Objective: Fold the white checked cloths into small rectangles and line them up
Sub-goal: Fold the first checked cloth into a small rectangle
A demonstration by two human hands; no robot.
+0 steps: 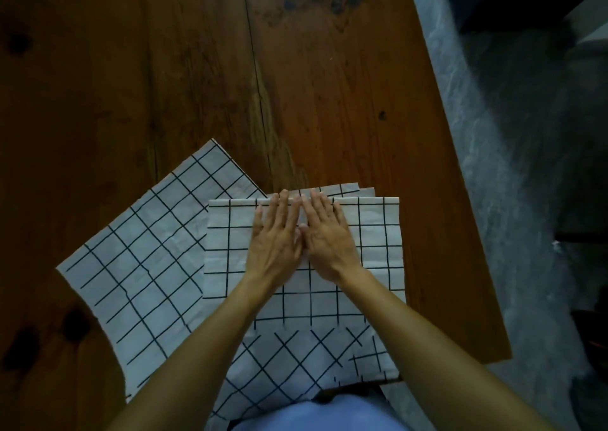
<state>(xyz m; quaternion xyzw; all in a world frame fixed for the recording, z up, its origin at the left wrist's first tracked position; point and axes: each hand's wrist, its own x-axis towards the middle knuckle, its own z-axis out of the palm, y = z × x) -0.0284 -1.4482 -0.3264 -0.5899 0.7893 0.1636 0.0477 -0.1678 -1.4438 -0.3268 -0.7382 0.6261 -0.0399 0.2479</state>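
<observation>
A folded white checked cloth [378,253] lies on top of a small pile near the table's front edge. My left hand [278,239] and my right hand [327,239] press flat on it side by side, fingers spread, fingertips at its far edge. A second cloth [138,256] lies unfolded and turned at an angle to the left, partly under the top one. A third cloth [296,365] shows below, hanging over the front edge. More layer edges [348,189] peek out behind my fingertips.
The brown wooden table [197,68] stretches away to the far and left sides. Its right edge [460,184] runs diagonally, with grey floor [513,184] beyond. My light blue clothing [316,414] shows at the bottom.
</observation>
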